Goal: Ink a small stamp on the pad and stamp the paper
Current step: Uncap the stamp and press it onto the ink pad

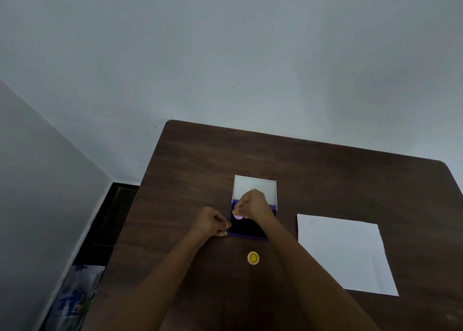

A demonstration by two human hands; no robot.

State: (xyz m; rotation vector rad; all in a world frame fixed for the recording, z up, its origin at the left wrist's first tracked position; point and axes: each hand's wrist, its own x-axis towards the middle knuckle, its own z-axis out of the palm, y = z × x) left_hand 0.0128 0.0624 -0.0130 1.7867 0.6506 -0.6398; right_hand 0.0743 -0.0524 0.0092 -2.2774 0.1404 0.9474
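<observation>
Dark woodgrain table (190, 170), right hand (253, 204) pinching small round stamp (238, 216) over square ink pad (246, 228), left hand (210, 223) gripping its edge.

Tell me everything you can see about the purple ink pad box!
The ink pad box is small and square, with purple walls and a dark pad inside. Its white lid stands open at the far side. It sits on the brown table. The left hand steadies its near-left corner; the right hand holds a small pale stamp over the pad.
</observation>
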